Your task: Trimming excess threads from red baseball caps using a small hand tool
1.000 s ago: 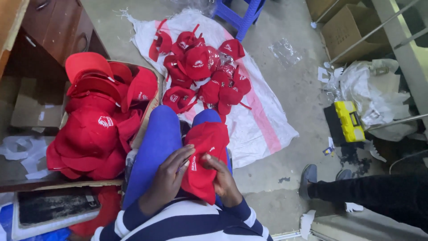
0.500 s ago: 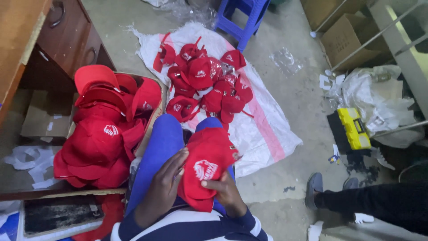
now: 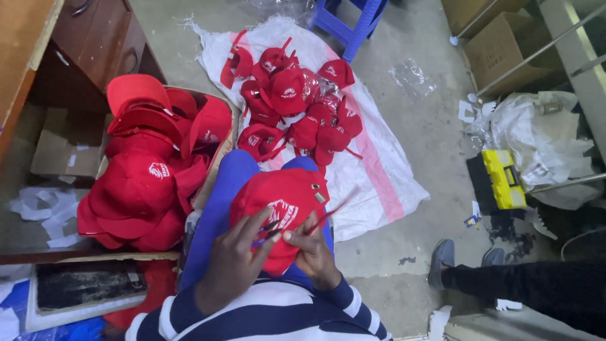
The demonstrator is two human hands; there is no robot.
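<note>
A red cap with a white emblem lies on my lap, over my blue trousers. My left hand rests on the cap's near edge and grips a small dark tool against it. My right hand pinches a thin red strap or thread that runs up to the right from the cap. Both hands meet at the cap's lower front.
A cardboard box heaped with red caps stands at my left. More red caps lie on a white sack on the floor ahead. A blue stool, a yellow case and another person's legs are nearby.
The cap has been turned on my lap so its emblem faces up. My right hand now pulls a thin red strand out to the right; the view shifted slightly.
</note>
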